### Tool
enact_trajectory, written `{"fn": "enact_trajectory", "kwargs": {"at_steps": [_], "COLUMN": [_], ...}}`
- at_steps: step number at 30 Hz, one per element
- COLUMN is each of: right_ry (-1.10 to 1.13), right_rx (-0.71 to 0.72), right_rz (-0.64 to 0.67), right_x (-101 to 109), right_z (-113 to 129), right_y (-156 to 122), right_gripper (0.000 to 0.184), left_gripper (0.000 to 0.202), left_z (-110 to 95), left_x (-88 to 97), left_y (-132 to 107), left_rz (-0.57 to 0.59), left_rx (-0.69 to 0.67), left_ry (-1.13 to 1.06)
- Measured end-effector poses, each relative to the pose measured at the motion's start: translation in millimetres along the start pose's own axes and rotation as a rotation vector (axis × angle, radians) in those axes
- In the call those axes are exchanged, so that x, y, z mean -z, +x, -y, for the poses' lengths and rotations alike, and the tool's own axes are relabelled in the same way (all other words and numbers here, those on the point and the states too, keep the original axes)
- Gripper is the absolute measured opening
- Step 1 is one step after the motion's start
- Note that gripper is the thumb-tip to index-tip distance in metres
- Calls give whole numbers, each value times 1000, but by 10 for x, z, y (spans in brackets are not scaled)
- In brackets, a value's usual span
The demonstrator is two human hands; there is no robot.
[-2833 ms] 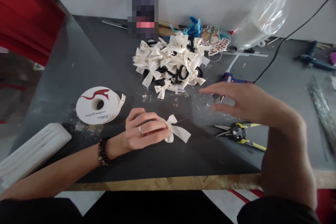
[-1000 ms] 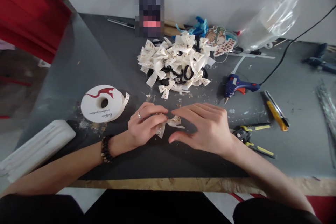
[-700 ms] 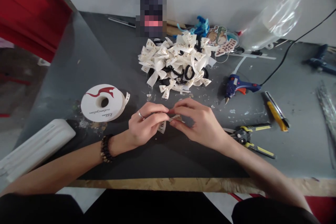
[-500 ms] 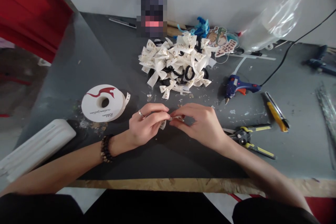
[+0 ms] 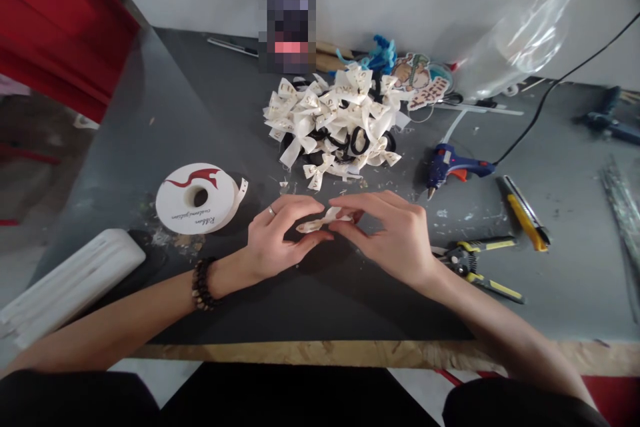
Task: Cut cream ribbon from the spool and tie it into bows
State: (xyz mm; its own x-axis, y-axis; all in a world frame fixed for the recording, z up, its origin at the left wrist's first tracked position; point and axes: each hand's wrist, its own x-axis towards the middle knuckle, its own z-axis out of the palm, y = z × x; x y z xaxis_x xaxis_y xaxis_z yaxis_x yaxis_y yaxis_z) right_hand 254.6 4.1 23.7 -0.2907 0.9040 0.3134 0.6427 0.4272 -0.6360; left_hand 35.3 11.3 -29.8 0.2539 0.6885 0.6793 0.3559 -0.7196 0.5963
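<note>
Inspecting remotely, I find the bow [image 5: 329,215] above the table [image 5: 280,313], apparently grasped at one end by the right hand [image 5: 395,237], the left hand [image 5: 275,237] curved fingers-parted around the other, presumably leaving that end accessible.

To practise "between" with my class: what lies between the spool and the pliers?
In the head view, from the spool to the pliers, come the left hand, a white ribbon and the right hand.
</note>
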Motion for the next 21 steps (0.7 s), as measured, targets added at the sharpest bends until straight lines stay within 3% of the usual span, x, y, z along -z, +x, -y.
{"fn": "enact_trajectory", "kwargs": {"at_steps": [3,8,13,15,18,21], "right_ry": [-3,-13,-34,-24,47,134], "right_rx": [23,84,137,116,8,-76], "right_rz": [-37,-44,-46,-26,19,-1], "right_x": [-13,-25,-30,-30,-24,-11], "right_z": [6,-30,-33,-24,-9,1], "right_y": [-8,-7,-1,6,18,21], "right_gripper": [19,7,20,19,3,15], "left_gripper": [22,21,21,22,22,21], "left_z": [3,7,-20,-23,-8,12], "left_x": [2,14,0,-9,-19,-22], "left_y": [-13,-52,-56,-55,-64,-72], "left_rz": [-4,11,-29,-41,-31,7], "left_rx": [0,-36,-71,-117,-99,-32], "left_ry": [-29,-34,26,58,56,43]}}
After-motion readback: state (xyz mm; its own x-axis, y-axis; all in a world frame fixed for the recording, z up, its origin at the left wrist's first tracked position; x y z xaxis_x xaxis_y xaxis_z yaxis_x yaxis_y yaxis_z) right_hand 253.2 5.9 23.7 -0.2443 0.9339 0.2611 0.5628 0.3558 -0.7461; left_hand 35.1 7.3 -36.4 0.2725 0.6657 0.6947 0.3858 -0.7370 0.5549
